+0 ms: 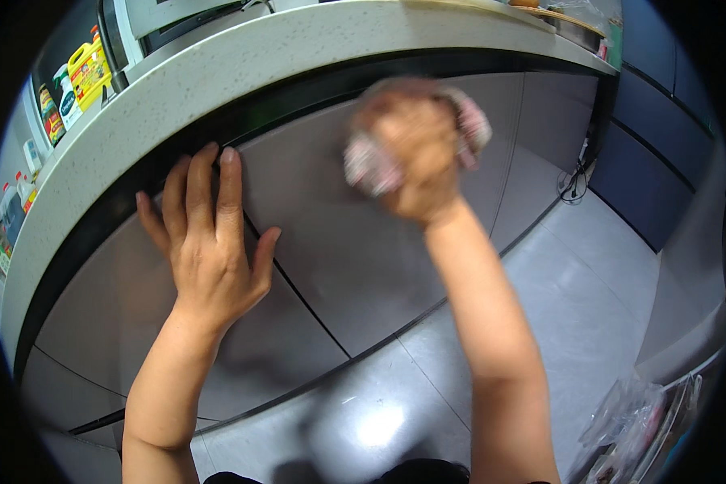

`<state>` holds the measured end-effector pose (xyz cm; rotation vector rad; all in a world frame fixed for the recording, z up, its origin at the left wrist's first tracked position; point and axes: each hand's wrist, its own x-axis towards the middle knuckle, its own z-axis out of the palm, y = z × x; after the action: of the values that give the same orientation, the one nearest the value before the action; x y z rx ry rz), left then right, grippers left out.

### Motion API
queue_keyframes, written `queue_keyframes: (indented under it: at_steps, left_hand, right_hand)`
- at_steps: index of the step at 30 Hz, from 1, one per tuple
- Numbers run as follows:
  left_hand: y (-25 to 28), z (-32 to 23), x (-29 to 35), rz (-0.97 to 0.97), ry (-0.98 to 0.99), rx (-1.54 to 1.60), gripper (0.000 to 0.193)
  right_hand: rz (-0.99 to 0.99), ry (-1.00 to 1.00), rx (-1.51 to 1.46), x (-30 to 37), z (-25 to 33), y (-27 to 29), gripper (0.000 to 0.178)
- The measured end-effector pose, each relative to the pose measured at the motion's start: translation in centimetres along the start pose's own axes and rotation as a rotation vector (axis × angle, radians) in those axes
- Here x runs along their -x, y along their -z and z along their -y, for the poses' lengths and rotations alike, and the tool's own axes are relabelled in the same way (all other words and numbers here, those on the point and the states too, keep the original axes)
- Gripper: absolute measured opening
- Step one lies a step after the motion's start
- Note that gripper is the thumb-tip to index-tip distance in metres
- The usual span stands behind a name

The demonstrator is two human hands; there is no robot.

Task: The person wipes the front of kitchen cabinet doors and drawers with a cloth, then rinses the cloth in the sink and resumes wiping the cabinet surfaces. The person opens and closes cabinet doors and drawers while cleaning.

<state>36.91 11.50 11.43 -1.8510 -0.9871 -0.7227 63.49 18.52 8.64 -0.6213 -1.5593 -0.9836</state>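
A row of glossy grey-brown cabinet doors (323, 218) stands below a speckled pale countertop (315, 60). My right hand (419, 153), smeared by motion, is closed round a crumpled pink and white cloth (371, 167) against the upper part of a door. Some of the cloth bulges out on both sides of the hand. My left hand (210, 258) rests with spread fingers on the door tops to the left, its fingertips at the dark strip under the counter. Nothing is held in it.
Bottles, among them a yellow jug (89, 71) and a white spray bottle (66, 101), stand beyond the counter's left end. A metal pan (577, 31) sits at its right end. Black cables (574, 181) hang near the floor, and plastic bags (633, 419) lie at lower right.
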Motion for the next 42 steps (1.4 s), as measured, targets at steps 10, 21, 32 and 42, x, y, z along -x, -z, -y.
queue_keyframes:
  at_steps: [10, 21, 32, 42]
  left_hand:
    - [0.1, 0.0, -0.4, -0.007, 0.026, 0.114, 0.098]
    - [1.3, 0.8, -0.5, 0.074, 0.014, 0.166, 0.098]
    - [1.8, 0.7, -0.4, 0.070, 0.024, 0.155, 0.099]
    - [1.7, 1.1, -0.5, 0.066, -0.040, 0.087, 0.096]
  right_hand:
    - [-0.044, -0.220, 0.065, -3.1, -1.5, -0.5, 0.038]
    - [0.031, -0.173, 0.092, -1.4, -4.6, 1.2, 0.058]
    - [0.042, -0.591, -0.145, 1.4, 8.9, -1.4, 0.085]
    - [0.006, -0.439, 0.084, 4.6, -4.8, -0.1, 0.065]
